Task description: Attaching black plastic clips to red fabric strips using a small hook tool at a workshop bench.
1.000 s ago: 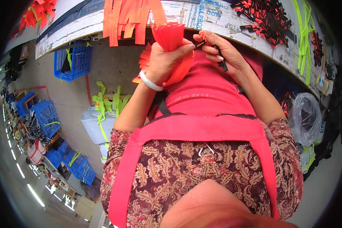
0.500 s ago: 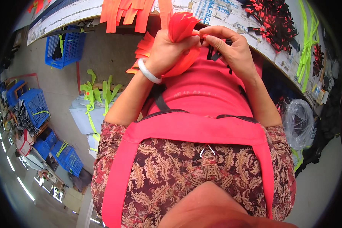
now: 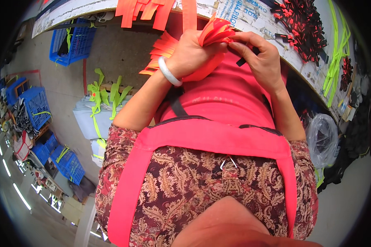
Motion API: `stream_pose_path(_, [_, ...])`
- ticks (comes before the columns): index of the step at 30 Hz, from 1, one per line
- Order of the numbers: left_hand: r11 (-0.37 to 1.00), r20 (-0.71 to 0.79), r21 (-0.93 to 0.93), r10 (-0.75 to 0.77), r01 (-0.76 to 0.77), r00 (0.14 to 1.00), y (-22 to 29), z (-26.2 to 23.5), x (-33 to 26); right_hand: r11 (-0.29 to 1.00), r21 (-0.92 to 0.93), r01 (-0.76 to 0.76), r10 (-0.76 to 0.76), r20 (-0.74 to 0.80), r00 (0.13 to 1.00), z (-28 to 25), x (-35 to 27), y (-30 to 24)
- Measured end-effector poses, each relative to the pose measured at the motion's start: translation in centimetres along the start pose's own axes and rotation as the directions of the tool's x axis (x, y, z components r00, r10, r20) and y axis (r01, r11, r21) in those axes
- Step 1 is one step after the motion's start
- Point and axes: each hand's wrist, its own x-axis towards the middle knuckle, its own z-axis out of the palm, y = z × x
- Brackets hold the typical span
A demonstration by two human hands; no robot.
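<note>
A bundle of bright orange fabric strips (image 3: 215,32) is gripped in my left hand (image 3: 190,57), which wears a pale bangle (image 3: 169,71). The strips' other ends (image 3: 163,48) fan out to the left, and part of them loops below the fist over my pink apron (image 3: 226,96). Close against the bundle's right side, my right hand (image 3: 261,59) is closed in a pinch at the strip ends. A short black strip (image 3: 241,62) sticks out from under its fingers. What lies exactly between the fingertips is hidden.
Ahead is a worktable (image 3: 251,20) with orange strips (image 3: 146,11) hanging over its edge. A pile of black-and-red pieces (image 3: 303,31) and yellow-green strips (image 3: 336,53) lie to the right. Blue crates (image 3: 72,41) and a stack of pale-blue fabric (image 3: 88,119) stand left. Clear plastic (image 3: 322,138) hangs right.
Both hands have shifted slightly right with the bundle. The upright strip ends now lean right, toward my right fingers. Fewer black strips show beneath my right hand.
</note>
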Motion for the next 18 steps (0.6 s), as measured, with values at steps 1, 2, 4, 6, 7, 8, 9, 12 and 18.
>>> stream_pose_path(1, [1.0, 0.014, 0.027, -0.013, 0.013, 1.0, 0.1, -0.1, 0.0, 1.0, -0.001, 0.002, -0.002, 0.002, 1.0, -0.1, 0.0, 0.1])
stream_pose_path(2, [0.998, 0.028, 0.055, -0.026, 0.025, 0.999, 0.2, -0.1, 0.0, 0.993, -0.064, 0.098, -0.097, 0.015, 0.995, -0.1, 0.1, 0.4])
stream_pose_path(4, [0.994, 0.042, 0.107, 0.005, -0.01, 0.999, 0.2, -0.3, 0.0, 0.973, -0.125, 0.193, -0.19, 0.035, 0.981, -0.1, 0.2, 0.4])
stream_pose_path(6, [0.987, 0.061, 0.157, 0.035, -0.045, 0.998, 0.0, -0.4, 0.0, 0.933, -0.26, 0.248, -0.239, 0.069, 0.969, 0.0, 0.3, 0.2])
stream_pose_path(7, [0.987, 0.055, 0.147, 0.05, -0.057, 0.997, -0.1, -0.4, 0.0, 0.933, -0.261, 0.248, -0.238, 0.07, 0.969, 0.0, 0.3, 0.2])
stream_pose_path(8, [0.988, 0.049, 0.137, 0.064, -0.07, 0.997, -0.2, -0.4, 0.0, 0.934, -0.254, 0.251, -0.238, 0.08, 0.968, 0.0, 0.5, 0.3])
stream_pose_path(9, [0.988, 0.05, 0.135, 0.064, -0.071, 0.997, -0.2, -0.3, 0.0, 0.935, -0.248, 0.253, -0.237, 0.09, 0.967, 0.0, 0.6, 0.4])
stream_pose_path(12, [0.99, 0.0, 0.124, 0.061, -0.06, 0.998, 0.1, -0.2, -0.1, 0.943, -0.245, 0.226, -0.207, 0.102, 0.973, 0.1, 0.7, -0.1])
stream_pose_path(18, [0.986, 0.046, 0.158, 0.053, -0.06, 0.998, -0.2, -0.8, 0.5, 0.998, 0.061, -0.022, 0.022, -0.007, 1.0, 0.6, 0.1, -0.2])
